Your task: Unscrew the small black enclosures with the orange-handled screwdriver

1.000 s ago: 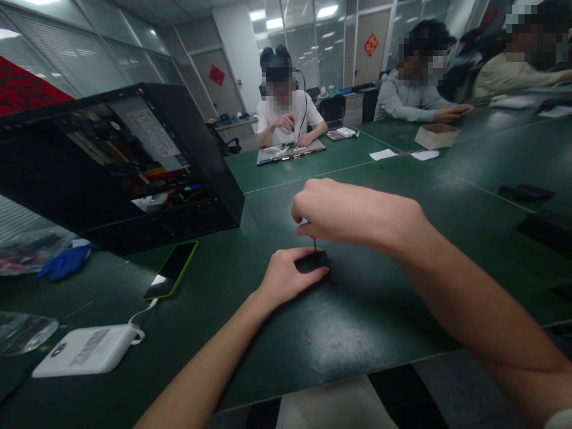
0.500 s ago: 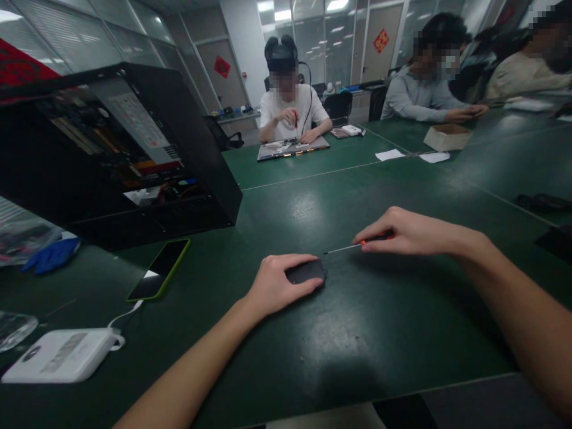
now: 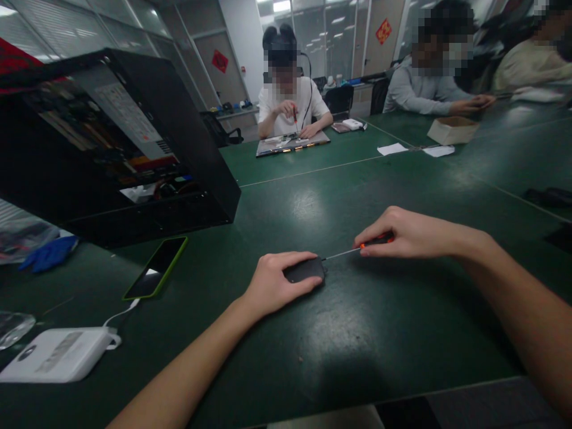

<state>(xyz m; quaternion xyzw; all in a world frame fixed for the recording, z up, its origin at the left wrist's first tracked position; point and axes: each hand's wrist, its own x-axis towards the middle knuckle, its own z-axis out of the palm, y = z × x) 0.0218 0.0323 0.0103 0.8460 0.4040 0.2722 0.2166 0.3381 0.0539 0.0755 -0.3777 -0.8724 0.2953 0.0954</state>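
On the green table (image 3: 268, 369), a dark, rounded object like a computer mouse (image 3: 306, 271) lies between the thumb and fingers of my left hand (image 3: 274, 283). My right hand (image 3: 402, 233) is closed round the black and orange handle of a screwdriver (image 3: 343, 254). Its thin shaft points left, and the tip is at the right end of the dark object; whether it touches is too small to tell.
An open black computer case (image 3: 201, 137) stands at the left. Near it are a phone (image 3: 156, 268) with a green edge, a white power bank (image 3: 67, 354) and a blue glove (image 3: 49, 255). Across the table a person (image 3: 292, 107) works on a flat panel; a small box (image 3: 452, 131) sits further right.
The screwdriver tip has moved slightly down and closer to the right end of the dark object, and more of the handle shows. The whole view has shifted slightly.
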